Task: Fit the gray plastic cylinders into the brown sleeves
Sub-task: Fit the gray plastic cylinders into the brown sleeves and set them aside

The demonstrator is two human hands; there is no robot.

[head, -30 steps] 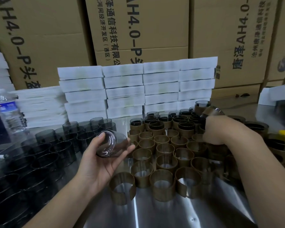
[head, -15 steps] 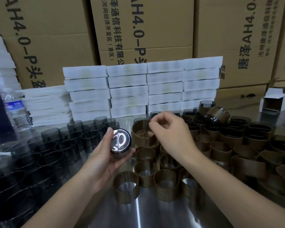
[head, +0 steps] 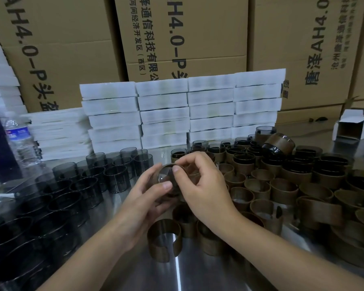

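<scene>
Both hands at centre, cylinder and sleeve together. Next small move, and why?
Probably slide the brown sleeve along the gray cylinder with the right hand while the left hand braces it. The left hand grips the cylinder, the right fingers pinch the sleeve's edge at its end, and the sleeve looks only partly on.

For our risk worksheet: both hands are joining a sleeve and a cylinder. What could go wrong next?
The right hand only pinches the sleeve; it might slip or go crooked onto the cylinder in the left hand.
The right forearm crosses over standing sleeves and could topple them.
</scene>
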